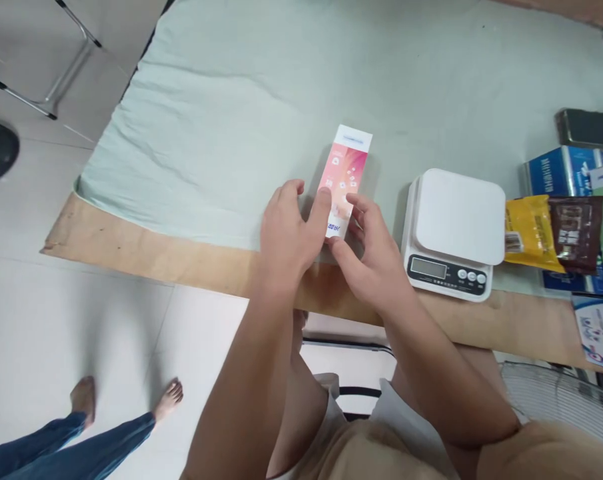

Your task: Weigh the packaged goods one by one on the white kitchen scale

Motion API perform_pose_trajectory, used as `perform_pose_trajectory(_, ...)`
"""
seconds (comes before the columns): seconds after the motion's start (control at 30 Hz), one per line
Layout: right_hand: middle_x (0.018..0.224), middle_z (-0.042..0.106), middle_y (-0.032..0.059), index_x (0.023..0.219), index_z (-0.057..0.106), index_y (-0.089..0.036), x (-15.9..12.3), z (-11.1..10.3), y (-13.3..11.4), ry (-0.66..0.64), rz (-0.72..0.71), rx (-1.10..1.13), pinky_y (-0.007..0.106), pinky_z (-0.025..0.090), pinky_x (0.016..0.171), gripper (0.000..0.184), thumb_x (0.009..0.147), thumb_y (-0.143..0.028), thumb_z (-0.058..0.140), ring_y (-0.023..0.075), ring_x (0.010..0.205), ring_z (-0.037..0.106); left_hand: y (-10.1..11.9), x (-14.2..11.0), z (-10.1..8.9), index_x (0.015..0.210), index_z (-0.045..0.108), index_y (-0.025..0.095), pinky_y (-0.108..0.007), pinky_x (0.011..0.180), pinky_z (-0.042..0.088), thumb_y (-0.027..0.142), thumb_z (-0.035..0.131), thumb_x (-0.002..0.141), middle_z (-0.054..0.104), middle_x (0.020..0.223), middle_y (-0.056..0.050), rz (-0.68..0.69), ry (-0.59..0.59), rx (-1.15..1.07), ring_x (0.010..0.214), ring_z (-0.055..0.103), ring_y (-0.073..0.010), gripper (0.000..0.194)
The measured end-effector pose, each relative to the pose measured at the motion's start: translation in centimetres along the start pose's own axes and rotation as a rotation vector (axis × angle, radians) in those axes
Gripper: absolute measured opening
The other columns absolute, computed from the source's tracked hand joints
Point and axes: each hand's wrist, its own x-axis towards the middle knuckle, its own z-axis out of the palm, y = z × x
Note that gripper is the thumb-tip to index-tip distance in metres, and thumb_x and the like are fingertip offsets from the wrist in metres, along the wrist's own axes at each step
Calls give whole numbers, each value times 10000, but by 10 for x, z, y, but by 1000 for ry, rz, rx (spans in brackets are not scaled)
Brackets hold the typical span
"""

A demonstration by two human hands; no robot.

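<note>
A slim pink and white carton (345,167) lies on the pale green cloth close to the table's front edge, its far end tilted slightly right. My left hand (294,230) rests along its left side, thumb on the carton's edge and fingers curled on the cloth. On the other side, my right hand (369,253) has its thumb at the near corner and its fingers bent against the right edge. Between them the two hands hold the carton. A white kitchen scale (459,217) with a small grey display stands just right of my right hand.
Right of the scale are a yellow packet (534,230), a brown packet (576,233), blue boxes (554,173), a dark phone-like object (589,128) and a white and blue box (599,330). A fan grille (561,400) is below the edge. Another person's legs (106,440) stand at lower left.
</note>
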Motion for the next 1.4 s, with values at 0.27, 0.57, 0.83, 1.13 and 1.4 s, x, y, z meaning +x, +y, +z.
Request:
perform_pose_trajectory(0.27, 1524, 606, 131, 1466, 496, -258, 2, -3, -2, -22, -60, -40, 561, 604, 1052, 563, 915, -288, 606, 307, 1325, 658, 8, -6, 4, 909, 730, 222, -371, 900, 565, 403, 496, 1009, 763, 1041, -71, 218, -113, -112, 1072, 693, -246, 312)
perform_pose_trajectory(0.57, 1653, 444, 110, 1461, 510, -320, -12, -40, -7, 306, -329, -190, 660, 439, 1241, 493, 974, -311, 582, 327, 1601, 374, 23, -21, 31, 1422, 633, 282, -454, 1116, 552, 598, 379, 1022, 617, 1515, -83, 516, -176, -175, 1448, 556, -293, 570)
perform_pose_trajectory(0.83, 1549, 562, 183, 1453, 531, -267, -33, -92, 27, 467, -290, -420, 682, 420, 1217, 519, 966, -422, 619, 380, 1502, 500, 45, -29, 81, 1341, 665, 205, -431, 1019, 583, 476, 490, 943, 689, 1360, -128, 627, -328, -235, 1213, 670, -276, 512)
perform_pose_trajectory(1.13, 1499, 615, 196, 1457, 523, -231, -52, -128, 63, 500, -291, -478, 641, 469, 1181, 575, 917, -388, 641, 372, 1440, 565, 55, -37, 118, 1086, 713, 226, -429, 898, 525, 422, 511, 928, 784, 1064, -95, 633, -258, 36, 988, 720, -274, 323)
perform_pose_trajectory(1.4, 1512, 605, 225, 1416, 547, -186, -63, -156, 69, 515, -310, -434, 579, 496, 1180, 492, 967, -381, 594, 335, 1430, 584, 46, -39, 124, 1098, 728, 188, -469, 995, 532, 399, 554, 919, 694, 1216, -150, 707, -103, 63, 1119, 657, -302, 327)
